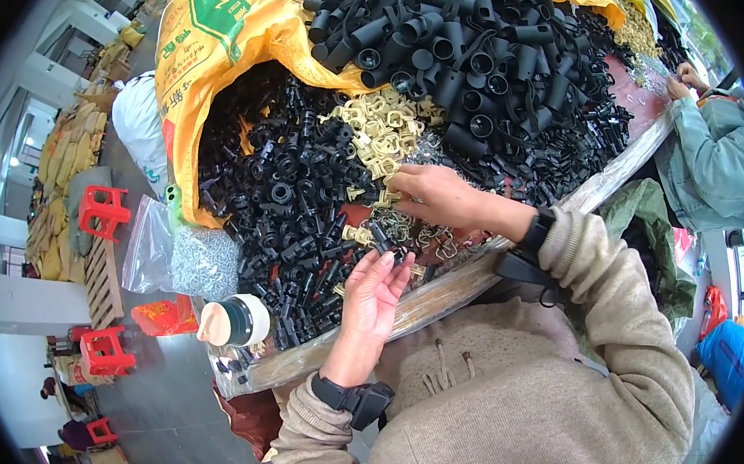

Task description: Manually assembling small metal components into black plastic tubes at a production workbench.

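Near the table's front edge, my left hand [371, 297] is turned palm up and pinches a small black plastic part [383, 241] between thumb and fingers. My right hand [437, 195] reaches over the loose metal hooks [410, 226], its fingertips at the lower end of a heap of cream plastic clips [382, 132]. Those fingertips are partly hidden, so whether a clip is between them I cannot tell. Left of both hands spreads a pile of black plastic fittings [287, 195]. Beyond the right hand rises a large heap of black tubes [472, 61].
A yellow woven sack [194, 98] lies at the back left of the pile. A bag of small screws [205, 259] and a cream-and-dark flask [238, 320] stand along the left edge. The wooden table edge [429, 301] runs before me. Another person's sleeve [711, 152] shows at right.
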Motion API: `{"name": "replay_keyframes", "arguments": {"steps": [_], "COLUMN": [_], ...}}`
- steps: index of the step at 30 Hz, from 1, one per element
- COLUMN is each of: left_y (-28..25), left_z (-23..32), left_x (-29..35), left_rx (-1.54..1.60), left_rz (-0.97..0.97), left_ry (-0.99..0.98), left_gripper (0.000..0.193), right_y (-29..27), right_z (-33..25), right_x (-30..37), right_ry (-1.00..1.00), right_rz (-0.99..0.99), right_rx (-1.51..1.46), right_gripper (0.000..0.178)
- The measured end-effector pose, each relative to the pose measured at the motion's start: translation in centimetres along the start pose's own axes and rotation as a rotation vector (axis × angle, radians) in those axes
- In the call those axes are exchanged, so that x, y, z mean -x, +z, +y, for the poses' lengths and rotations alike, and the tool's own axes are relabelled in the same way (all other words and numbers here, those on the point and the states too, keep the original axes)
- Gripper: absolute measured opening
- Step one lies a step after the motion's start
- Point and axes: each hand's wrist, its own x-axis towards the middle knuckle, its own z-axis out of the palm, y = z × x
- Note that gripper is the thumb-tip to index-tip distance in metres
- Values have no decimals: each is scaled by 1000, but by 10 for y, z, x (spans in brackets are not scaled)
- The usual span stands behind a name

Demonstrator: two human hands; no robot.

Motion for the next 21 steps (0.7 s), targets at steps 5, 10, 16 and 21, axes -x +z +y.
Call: {"name": "replay_keyframes", "arguments": {"steps": [5,10,16,21], "left_y": [4,8,14,10], "left_z": [-1,2,-6,-10], "left_x": [2,0,-12,-20], "left_rx": [21,8,19,25], "left_rz": [10,-17,-72,-65], "left_ry": [8,49,52,65], "left_gripper": [19,21,22,22], "right_y": [9,-16,-32,-22], "right_z": [-3,0,-14,-4], "right_x": [-8,4,17,24], "right_ry": [150,282,453,142], "right_rz": [-182,-223,-322,-19], "right_rx": [203,-369,-467,15], "right_gripper": [14,15,13,11]}}
